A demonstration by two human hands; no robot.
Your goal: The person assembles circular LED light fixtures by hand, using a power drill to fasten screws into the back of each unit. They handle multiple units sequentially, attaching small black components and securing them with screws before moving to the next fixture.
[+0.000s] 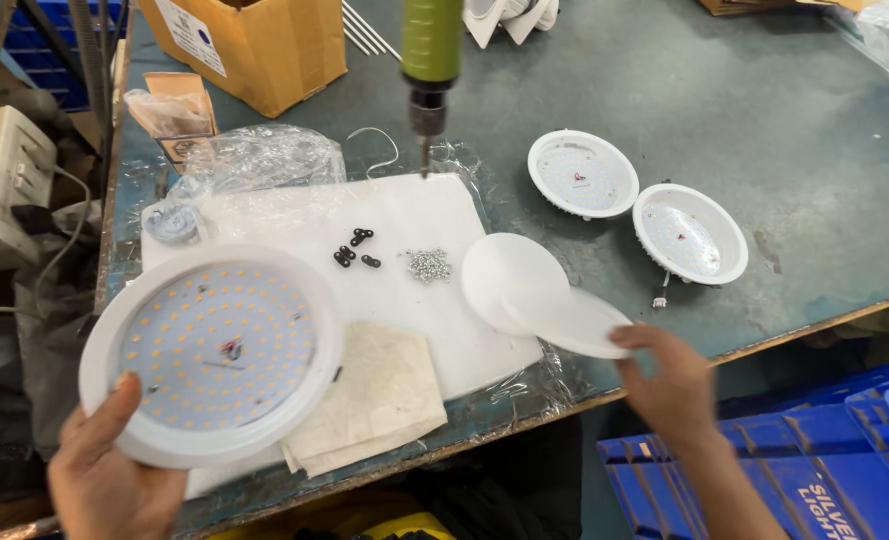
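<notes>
At lower left of the frame my left hand [104, 480] grips the large round LED panel [212, 352] by its rim. My right hand [672, 385], lower right, pinches the top white diffuser disc [567, 322] (two overlap), which lies just up-left of its fingers.

Held in the left hand [104, 475], the LED light panel [214, 350] looks smooth white plastic; the diffuser disc [569, 320] at the right hand's [669, 385] fingertips, matt plastic.

Open worktop [744, 110] behind the two small lamp housings [582, 173] gives free passage, but the hanging screwdriver [430, 60] blocks centre, cardboard box [254, 45] back-left, screws [428, 264] and clips [354, 248] clutter the white pad [404, 215].
</notes>
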